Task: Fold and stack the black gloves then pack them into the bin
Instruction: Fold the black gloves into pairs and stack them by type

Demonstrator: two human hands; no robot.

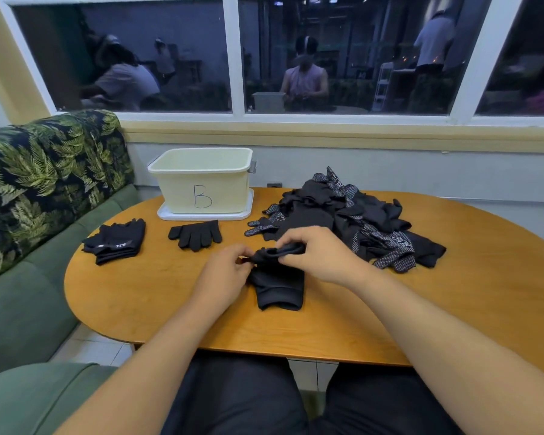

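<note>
Forearms cross the bench [157,293] to one glove [280,290]; left hand [223,274] and right hand [314,255] pinch its end nearer the bin [182,186], cuff pointing away from it, left hand closer.

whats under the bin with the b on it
A flat white tray lies under the cream bin, its edge showing in front and at the right, on the wooden table. Its middle is covered by the bin.

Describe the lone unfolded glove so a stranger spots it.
Find the cream bin marked B on the wooden table. In front of it lies one black glove. Flat and alone, it differs from the folded stack at left and the heap at right.
</note>
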